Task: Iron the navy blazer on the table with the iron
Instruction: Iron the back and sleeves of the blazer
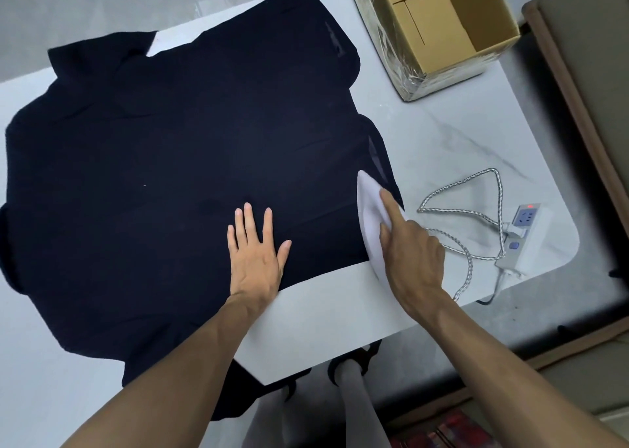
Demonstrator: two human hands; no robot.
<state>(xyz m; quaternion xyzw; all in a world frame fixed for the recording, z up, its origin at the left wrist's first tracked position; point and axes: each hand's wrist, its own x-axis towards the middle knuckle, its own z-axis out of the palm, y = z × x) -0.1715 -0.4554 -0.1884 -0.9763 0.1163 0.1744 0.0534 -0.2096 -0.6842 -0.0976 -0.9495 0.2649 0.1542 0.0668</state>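
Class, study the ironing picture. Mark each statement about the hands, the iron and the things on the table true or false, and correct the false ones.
1. The left hand lies flat, fingers straight, on the navy blazer. True.
2. The right hand grips the iron at the blazer's right edge. True.
3. The iron is black. False: it is white.
4. The cardboard box is closed with a lid. False: its top is open.
5. The power strip lies on the table to the left of the blazer. False: it lies to the right of the blazer, beyond the iron.
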